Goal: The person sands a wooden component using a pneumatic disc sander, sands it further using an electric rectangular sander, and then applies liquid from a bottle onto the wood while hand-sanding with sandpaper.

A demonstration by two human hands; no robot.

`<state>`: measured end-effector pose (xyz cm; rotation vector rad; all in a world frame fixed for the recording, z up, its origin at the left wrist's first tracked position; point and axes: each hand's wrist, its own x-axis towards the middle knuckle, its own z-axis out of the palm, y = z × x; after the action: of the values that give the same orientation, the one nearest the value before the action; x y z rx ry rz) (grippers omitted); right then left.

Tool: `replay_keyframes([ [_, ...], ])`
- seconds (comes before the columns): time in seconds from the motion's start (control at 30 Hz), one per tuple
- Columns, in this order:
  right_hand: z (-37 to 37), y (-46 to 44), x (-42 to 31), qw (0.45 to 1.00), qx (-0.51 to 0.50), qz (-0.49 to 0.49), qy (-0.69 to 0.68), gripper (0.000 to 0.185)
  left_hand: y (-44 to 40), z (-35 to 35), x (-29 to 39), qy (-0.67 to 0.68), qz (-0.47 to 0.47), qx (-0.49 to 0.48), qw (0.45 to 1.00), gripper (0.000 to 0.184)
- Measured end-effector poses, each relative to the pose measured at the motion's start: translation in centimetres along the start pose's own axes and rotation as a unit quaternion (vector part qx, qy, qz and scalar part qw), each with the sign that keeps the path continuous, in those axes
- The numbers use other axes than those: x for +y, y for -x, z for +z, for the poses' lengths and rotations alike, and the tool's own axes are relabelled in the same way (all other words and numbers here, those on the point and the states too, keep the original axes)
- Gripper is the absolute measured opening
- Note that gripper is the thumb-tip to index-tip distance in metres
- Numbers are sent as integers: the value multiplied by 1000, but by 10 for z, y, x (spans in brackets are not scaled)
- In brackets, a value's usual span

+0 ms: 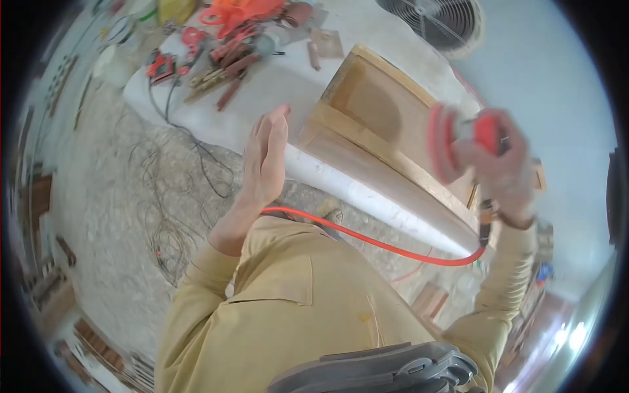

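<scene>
In the head view my right hand (508, 164) is wrapped round a red air-powered orbital sander (444, 144). The sander's round pad is turned sideways, held above the right part of a wooden panel with a raised frame (367, 141). Motion blurs both the tool and the hand. An orange-red air hose (373, 245) runs from the sander's fitting across the front of my body. My left hand (267, 154) is raised near the panel's left end, fingers stretched out and together, holding nothing. It appears apart from the panel, over the edge of the white-covered table (229, 128).
A heap of orange, red and wooden items (239, 39) lies at the table's far left. A round fan (432, 19) stands at the back. Loose cables (160, 216) cover the dusty floor at left, and wood pieces (98, 344) lie at lower left.
</scene>
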<state>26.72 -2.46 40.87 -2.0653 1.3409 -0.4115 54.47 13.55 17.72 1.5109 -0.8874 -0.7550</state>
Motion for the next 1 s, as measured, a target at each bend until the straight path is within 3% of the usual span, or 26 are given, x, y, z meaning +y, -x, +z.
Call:
replay_keyframes([
  [0.07,48,12,-10,998,-10,66,-4,44,-27,-5,-13,92,11,-64,994,60],
  [0.13,87,19,-15,997,26,-12,76,47,-39,-4,-17,163,-45,-151,974,67],
  [0.17,100,22,-19,996,35,11,76,47,-44,-3,-17,229,-92,-213,945,75],
  [0.3,131,19,-44,983,49,46,170,56,-53,-12,-20,316,-155,-264,898,85],
  [0.37,147,15,-59,976,53,8,211,55,-56,-21,-18,172,-67,-280,942,89],
  [0.57,182,-6,-96,971,15,39,236,61,-58,-19,-22,212,-104,-269,934,90],
  [0.8,159,26,-49,954,80,89,275,59,-60,-21,-7,171,-84,-267,945,73],
  [0.87,148,36,-33,951,114,65,279,60,-59,-15,-10,89,-39,-238,966,64],
  [1.0,114,58,1,939,125,134,290,60,-58,1,-3,64,-28,-226,972,66],
])
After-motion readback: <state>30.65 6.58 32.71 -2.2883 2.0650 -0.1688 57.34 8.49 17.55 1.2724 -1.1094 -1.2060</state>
